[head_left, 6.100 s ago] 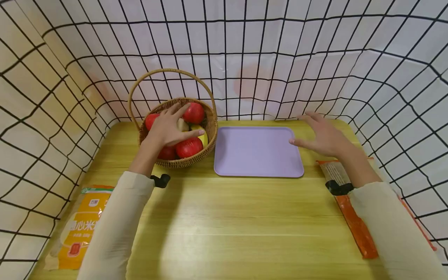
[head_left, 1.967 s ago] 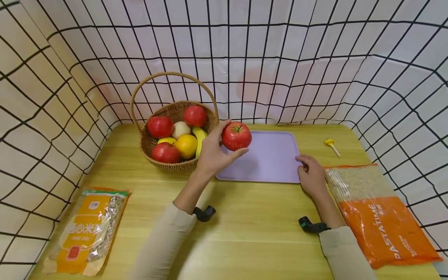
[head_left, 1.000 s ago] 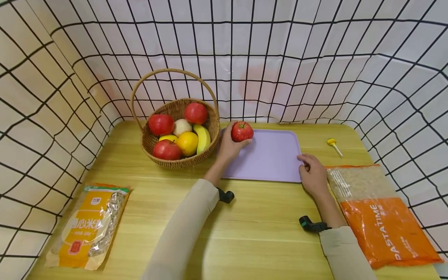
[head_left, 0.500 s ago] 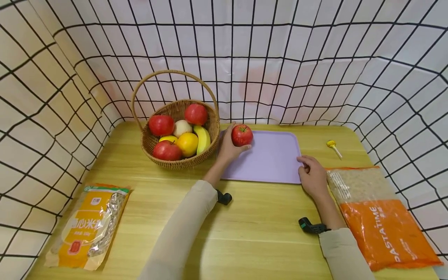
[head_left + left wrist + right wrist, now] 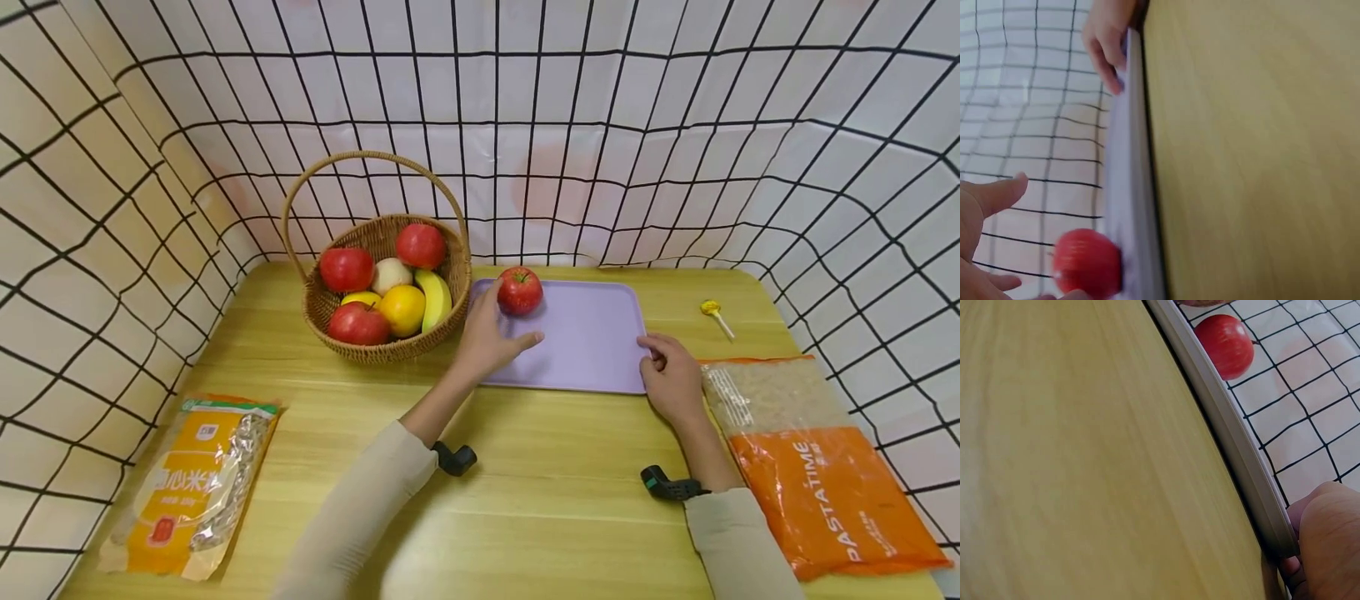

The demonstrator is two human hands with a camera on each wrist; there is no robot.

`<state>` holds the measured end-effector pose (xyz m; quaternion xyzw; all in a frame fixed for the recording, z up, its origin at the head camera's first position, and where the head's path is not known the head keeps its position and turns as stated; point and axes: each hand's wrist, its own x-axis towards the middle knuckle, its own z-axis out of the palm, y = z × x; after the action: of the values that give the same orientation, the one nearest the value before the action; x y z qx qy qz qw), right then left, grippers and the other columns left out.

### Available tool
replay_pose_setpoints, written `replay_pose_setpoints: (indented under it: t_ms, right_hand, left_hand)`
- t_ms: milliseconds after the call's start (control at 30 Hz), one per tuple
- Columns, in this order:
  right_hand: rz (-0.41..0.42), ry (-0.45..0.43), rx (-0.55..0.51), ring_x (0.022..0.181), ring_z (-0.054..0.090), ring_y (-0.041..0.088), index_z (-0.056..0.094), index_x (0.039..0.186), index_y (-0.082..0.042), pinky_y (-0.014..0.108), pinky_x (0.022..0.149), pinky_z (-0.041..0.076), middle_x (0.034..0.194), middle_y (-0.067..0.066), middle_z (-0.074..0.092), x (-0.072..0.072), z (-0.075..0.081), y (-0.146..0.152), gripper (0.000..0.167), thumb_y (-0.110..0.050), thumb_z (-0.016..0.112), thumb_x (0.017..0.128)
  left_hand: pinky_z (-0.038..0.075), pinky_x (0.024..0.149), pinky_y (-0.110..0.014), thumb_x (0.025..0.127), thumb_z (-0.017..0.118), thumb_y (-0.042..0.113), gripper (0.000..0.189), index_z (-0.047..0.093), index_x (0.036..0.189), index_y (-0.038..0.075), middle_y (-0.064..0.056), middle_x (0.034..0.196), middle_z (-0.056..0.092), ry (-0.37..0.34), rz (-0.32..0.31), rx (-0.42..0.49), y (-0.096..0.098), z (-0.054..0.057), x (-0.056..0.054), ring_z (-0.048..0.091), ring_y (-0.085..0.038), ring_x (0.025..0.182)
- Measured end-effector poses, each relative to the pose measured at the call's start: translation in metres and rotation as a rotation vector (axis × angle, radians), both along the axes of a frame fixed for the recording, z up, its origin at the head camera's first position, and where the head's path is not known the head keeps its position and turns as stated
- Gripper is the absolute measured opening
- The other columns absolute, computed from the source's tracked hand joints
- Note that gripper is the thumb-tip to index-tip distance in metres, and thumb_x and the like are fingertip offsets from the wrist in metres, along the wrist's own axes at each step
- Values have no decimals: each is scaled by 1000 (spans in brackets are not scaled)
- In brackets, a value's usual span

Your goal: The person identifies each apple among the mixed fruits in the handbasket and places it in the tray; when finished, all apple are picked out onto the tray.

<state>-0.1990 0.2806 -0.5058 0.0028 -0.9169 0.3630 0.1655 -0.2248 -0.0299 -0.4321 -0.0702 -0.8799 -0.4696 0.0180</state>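
Note:
A red apple sits at the back left of the purple tray; the left wrist view shows the same apple standing on the tray. Beside it, my left hand is spread, thumb well apart, with nothing in its grasp and fingertips near the apple's left side. My right hand pinches the tray's right edge near the front corner. In the right wrist view the hand has fingers above and below the tray rim.
Left of the tray stands a wicker basket with apples, a banana, an orange-yellow fruit and a pale round one. A yellow lollipop and an orange pasta bag lie right; another food bag lies left.
The left hand took an apple from the basket, carried it right onto the tray, then let go and drew back toward the front. The right hand came down to the tray's edge and stayed.

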Motion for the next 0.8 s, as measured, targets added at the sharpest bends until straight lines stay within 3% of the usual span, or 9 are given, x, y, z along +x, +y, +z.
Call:
replay_pose_setpoints:
  t_ms: [167, 267, 367, 467, 567, 800]
  right_hand:
    - [0, -17, -3, 92, 54, 19, 71, 125, 2, 12, 72, 36, 131, 19, 66, 0, -1, -2, 34, -1, 57, 94]
    - [-4, -26, -3, 93, 55, 20, 71, 126, 1, 11, 72, 37, 132, 19, 66, -1, -1, -2, 35, -1, 56, 94]
    - [-7, -22, -2, 93, 56, 20, 71, 125, 2, 11, 72, 37, 132, 20, 66, -1, -1, 0, 34, -1, 57, 94]
    - [-4, -10, 2, 93, 56, 21, 71, 124, 2, 12, 73, 37, 131, 20, 66, -1, -1, 1, 34, -1, 56, 94]
    - [-1, -3, 8, 92, 56, 21, 72, 124, 2, 13, 73, 37, 130, 21, 67, -2, -2, 1, 33, -1, 57, 94]
    - [-7, -10, 4, 89, 53, 17, 73, 123, 0, 12, 71, 37, 125, 18, 68, -1, -4, 0, 32, -2, 58, 94]
  left_hand:
    - [60, 94, -41, 82, 88, 35, 80, 51, 149, 15, -10, 142, 61, 100, -57, 133, -16, 13, 25, 70, -31, 113]
    - [63, 84, -37, 82, 88, 33, 62, 63, 136, 16, -5, 127, 71, 211, -83, 216, -27, 20, 34, 75, -24, 97]
    - [64, 74, -36, 82, 88, 35, 53, 69, 127, 15, -4, 116, 74, 328, -55, 236, -40, 32, 36, 74, -16, 83]
    - [64, 67, -35, 81, 88, 37, 50, 71, 122, 14, -5, 111, 75, 399, 11, 239, -56, 46, 33, 73, -16, 76]
    - [63, 67, -34, 80, 87, 41, 53, 71, 123, 14, -4, 113, 74, 414, 97, 197, -78, 57, 25, 73, -21, 77]
    - [56, 75, -42, 77, 78, 67, 81, 59, 140, 19, -5, 127, 66, 335, 281, -114, -126, 66, 14, 68, -28, 93]
